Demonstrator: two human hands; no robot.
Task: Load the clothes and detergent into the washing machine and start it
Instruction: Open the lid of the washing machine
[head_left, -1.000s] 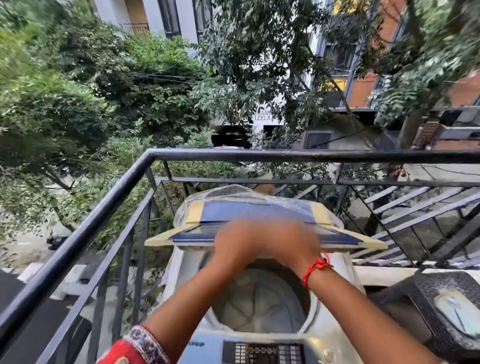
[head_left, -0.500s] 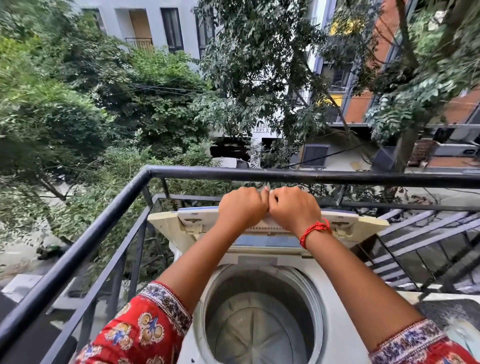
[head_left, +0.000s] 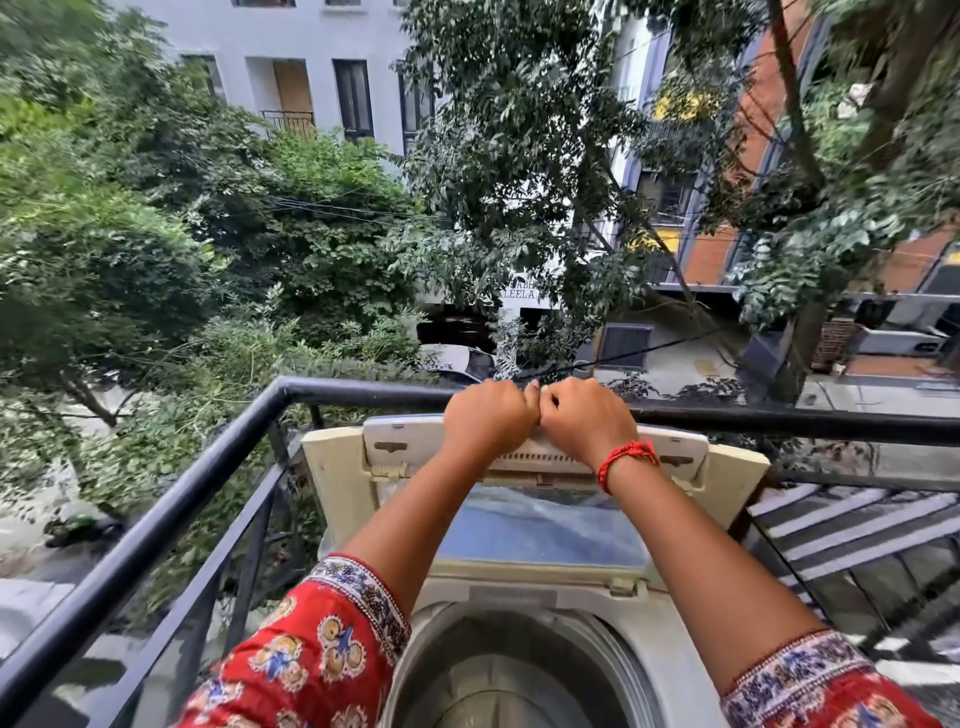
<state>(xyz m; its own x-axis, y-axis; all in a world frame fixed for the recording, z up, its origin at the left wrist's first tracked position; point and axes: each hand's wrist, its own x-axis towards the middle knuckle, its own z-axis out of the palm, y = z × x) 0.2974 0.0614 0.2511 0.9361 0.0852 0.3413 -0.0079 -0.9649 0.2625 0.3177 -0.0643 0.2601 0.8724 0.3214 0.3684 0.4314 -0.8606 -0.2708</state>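
Lifted further since a moment ago: lid (head_left: 535, 530) of the washing machine (head_left: 670, 639), now folded upright against the black balcony railing (head_left: 156, 525). Gripped along its top edge by both fists, left hand (head_left: 488, 418) and right hand (head_left: 587, 418), knuckles touching, fingers curled over the rim. Red thread bracelet (head_left: 626, 457) on the right wrist; red patterned sleeves (head_left: 317, 654) at both elbows. Open drum (head_left: 509, 675) directly below, between the forearms; whether any clothes lie inside, impossible to tell. Partly legible beyond the leaves on a white wall across the street: "LEELA" (head_left: 519, 294). Dense trees (head_left: 130, 249) left, brick-coloured building (head_left: 711, 254) right, slatted metal grating (head_left: 852, 525) beside the machine.
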